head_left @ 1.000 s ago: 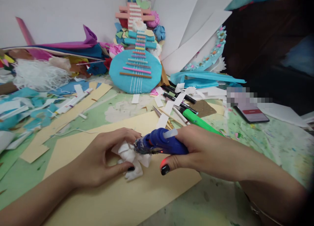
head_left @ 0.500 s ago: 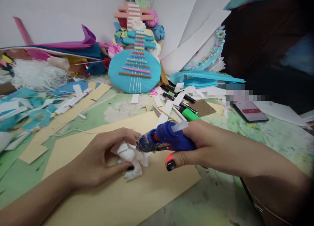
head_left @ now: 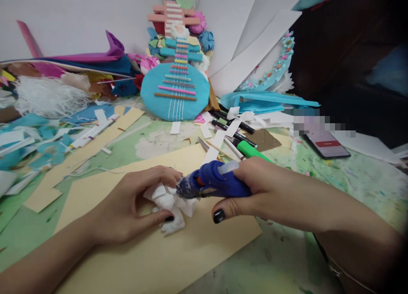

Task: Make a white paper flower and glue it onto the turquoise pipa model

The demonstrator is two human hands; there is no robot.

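My left hand (head_left: 134, 207) is curled around a white paper flower (head_left: 168, 202) and pins it on a cream sheet of card (head_left: 143, 251). In my right hand (head_left: 255, 187) is a blue glue gun (head_left: 212, 184), gripped by its body, with the thumb underneath. Its glue-caked nozzle points left and touches the top of the flower. A clear glue stick pokes out of the gun's back.
A blue paper lute (head_left: 174, 90) leans against the wall at the back. Markers and a green pen (head_left: 251, 150) lie behind the gun. A phone (head_left: 325, 144) lies at the right. Scraps of blue, white and cream paper (head_left: 47, 137) cover the left side.
The glue gun drew back a little to the right, then came left again to the flower. The red glow under the gun no longer shows. My left hand stayed put.
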